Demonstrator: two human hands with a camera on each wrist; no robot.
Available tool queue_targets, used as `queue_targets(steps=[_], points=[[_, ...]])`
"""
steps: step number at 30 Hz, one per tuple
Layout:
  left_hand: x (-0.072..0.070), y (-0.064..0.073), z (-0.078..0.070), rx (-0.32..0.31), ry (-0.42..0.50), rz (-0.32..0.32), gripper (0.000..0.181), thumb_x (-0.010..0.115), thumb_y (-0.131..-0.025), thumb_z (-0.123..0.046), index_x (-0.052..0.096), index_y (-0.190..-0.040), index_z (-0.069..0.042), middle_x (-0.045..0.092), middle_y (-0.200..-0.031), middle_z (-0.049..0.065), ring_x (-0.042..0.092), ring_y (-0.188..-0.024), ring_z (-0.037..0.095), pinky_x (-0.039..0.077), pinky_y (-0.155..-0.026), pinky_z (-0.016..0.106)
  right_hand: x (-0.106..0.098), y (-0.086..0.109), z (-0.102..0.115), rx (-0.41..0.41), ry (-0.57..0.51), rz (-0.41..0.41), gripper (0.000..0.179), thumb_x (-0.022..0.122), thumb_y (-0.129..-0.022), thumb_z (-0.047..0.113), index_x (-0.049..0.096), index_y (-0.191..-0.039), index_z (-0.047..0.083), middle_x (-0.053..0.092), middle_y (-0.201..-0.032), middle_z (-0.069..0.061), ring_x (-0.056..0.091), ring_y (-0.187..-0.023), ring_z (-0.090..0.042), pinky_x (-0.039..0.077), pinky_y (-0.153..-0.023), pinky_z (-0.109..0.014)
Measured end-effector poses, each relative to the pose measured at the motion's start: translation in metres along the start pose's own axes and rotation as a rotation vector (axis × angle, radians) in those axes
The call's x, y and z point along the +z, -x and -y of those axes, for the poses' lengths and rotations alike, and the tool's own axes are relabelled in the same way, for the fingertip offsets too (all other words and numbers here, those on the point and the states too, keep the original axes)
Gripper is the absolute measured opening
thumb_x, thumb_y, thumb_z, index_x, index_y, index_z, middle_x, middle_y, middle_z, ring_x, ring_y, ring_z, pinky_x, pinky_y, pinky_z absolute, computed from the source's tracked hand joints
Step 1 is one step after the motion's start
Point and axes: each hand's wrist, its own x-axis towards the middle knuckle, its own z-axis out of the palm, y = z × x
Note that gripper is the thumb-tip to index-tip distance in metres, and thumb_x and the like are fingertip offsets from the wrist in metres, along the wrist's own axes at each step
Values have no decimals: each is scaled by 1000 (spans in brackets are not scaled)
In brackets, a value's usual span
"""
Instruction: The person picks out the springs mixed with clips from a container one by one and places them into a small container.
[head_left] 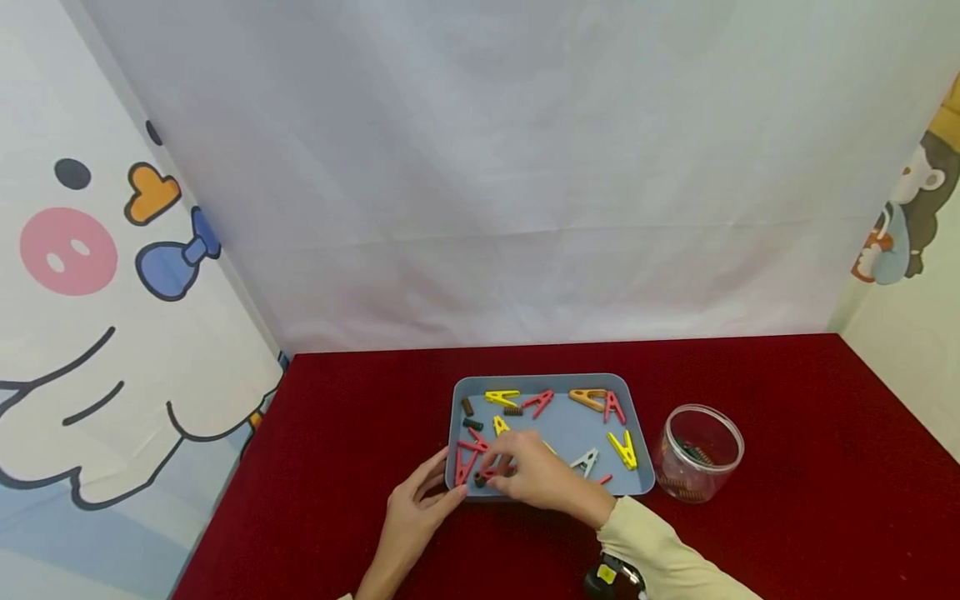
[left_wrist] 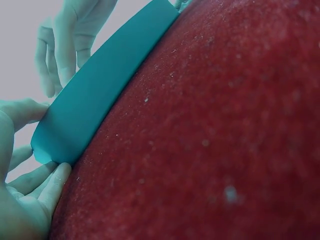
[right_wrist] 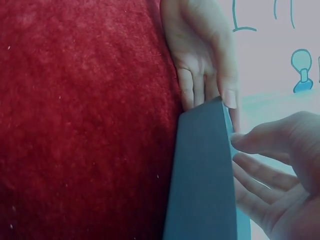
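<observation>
My left hand (head_left: 416, 504) holds a grey-blue tray (head_left: 551, 384) by its front left corner, thumb at the rim and fingers along the outer wall. My right hand (head_left: 536, 475) reaches over the wall into the tray's front left part, fingers pointing down, thumb and forefinger apart. Close to those fingertips lie a dark spring (head_left: 479, 480) and red clips (head_left: 463, 468). In the left wrist view, the tray wall (left_wrist: 95, 95) hides some right fingertips. Farther back in the tray are a green spring (head_left: 473, 424), a brown spring (head_left: 468, 407) and a yellow clip (head_left: 501, 396).
A clear round jar (head_left: 700, 454) with several springs inside stands right of the tray. More clips lie in the tray's right half, including an orange clip (head_left: 586, 397), a yellow clip (head_left: 623, 450) and a pale grey clip (head_left: 586, 461). Dark red cloth (head_left: 360, 417) covers the table.
</observation>
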Motion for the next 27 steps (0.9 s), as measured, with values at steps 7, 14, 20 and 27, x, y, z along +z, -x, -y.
queue_targets(steps=[7,14,20,27], points=[[1,1,-1,-1,-3,-8,56,72,-73,-28,51,-125,-24,54,-117,2,52,-105,18,48,-74,25,8,-5,0,-12,1,-20,15,66,-73,0,66,-84,10,60,-81,0,54,-65,-4,45,-57,-18],[-1,1,0,8,-10,-6,56,71,-73,-28,50,-125,-24,53,-118,2,52,-105,18,48,-74,24,11,-9,0,21,14,-8,17,66,-74,3,67,-89,12,60,-88,3,53,-68,-7,44,-56,-17],[-1,2,0,11,-10,1,56,71,-74,-28,50,-125,-23,53,-118,3,52,-105,18,48,-75,25,14,-11,0,15,22,-4,19,66,-73,1,67,-87,13,60,-88,3,53,-67,-8,44,-55,-18],[-1,2,0,27,-10,-3,56,71,-73,-29,51,-125,-22,54,-117,5,53,-104,19,48,-75,24,18,-14,-1,16,36,26,17,64,-73,-1,67,-84,11,61,-84,1,52,-65,-5,43,-54,-17]])
